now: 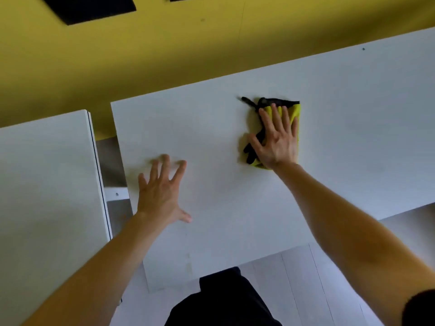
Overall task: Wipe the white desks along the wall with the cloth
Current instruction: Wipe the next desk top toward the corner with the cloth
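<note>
A white desk [341, 109] runs along the yellow wall in front of me. A yellow cloth with black trim [295, 112] lies on its middle. My right hand [276, 137] presses flat on the cloth, fingers spread, covering most of it. My left hand [160, 191] rests flat on the bare desk top near its left end, fingers spread, holding nothing. A second white desk [47, 175] stands to the left, separated by a narrow gap.
The yellow wall [117, 57] rises behind the desks, with dark panels [89, 8] at the top. Grey floor and a white bracket [116, 193] show in the gap between the desks. My dark clothing [223, 300] is at the desk's near edge.
</note>
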